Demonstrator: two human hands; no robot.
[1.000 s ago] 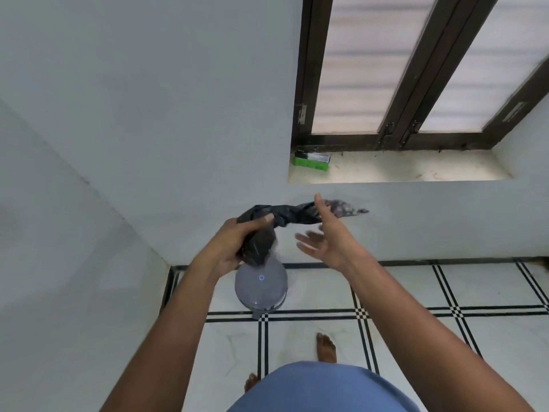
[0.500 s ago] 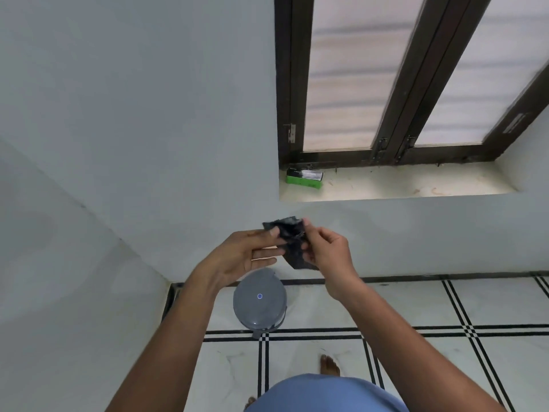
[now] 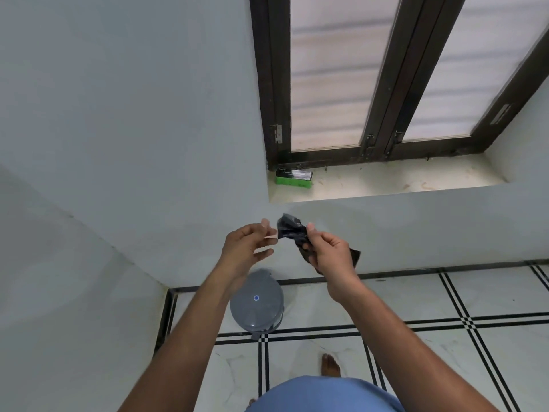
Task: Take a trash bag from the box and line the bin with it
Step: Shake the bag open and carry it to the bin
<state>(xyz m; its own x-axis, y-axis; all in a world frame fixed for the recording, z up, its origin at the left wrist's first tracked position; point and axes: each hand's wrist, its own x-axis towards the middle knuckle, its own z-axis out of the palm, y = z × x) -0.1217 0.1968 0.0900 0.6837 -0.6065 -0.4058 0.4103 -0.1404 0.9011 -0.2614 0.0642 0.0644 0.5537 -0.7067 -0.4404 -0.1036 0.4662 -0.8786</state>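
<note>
The right hand (image 3: pixel 329 257) is clenched around a black trash bag (image 3: pixel 292 231), which is still bunched and folded tight; one crumpled end sticks up past the thumb toward the other hand, and a darker corner shows out from behind the knuckles on the far side. The left hand (image 3: pixel 246 248) sits just beside that upper end with its fingers (image 3: pixel 266 226) loosely spread and pinching toward the plastic. Whether the fingertips actually touch the bag cannot be told; there seems to be a thin gap, so I read this hand as released, holding nothing.

Below the left hand, and partly covered by the forearm, stands the grey bin (image 3: pixel 257 304) on the tiled floor (image 3: pixel 445 298), its lid down. Above and beyond both hands, on the window sill (image 3: pixel 386 182), lies the green box (image 3: pixel 294 177) the bags come from, tucked into the corner by the dark window frame.

Judging by this, the bag is out of the box and the step in hand is opening it: finding the free edge and teasing the layers apart. The next move probably calls for the left hand to catch a single layer of the thin film while the right hand loosens enough to let the folds run out, then a shake to fill it with air. After that the lid has to come up, since the bin is closed, before the bag's mouth can be stretched over the rim.
</note>
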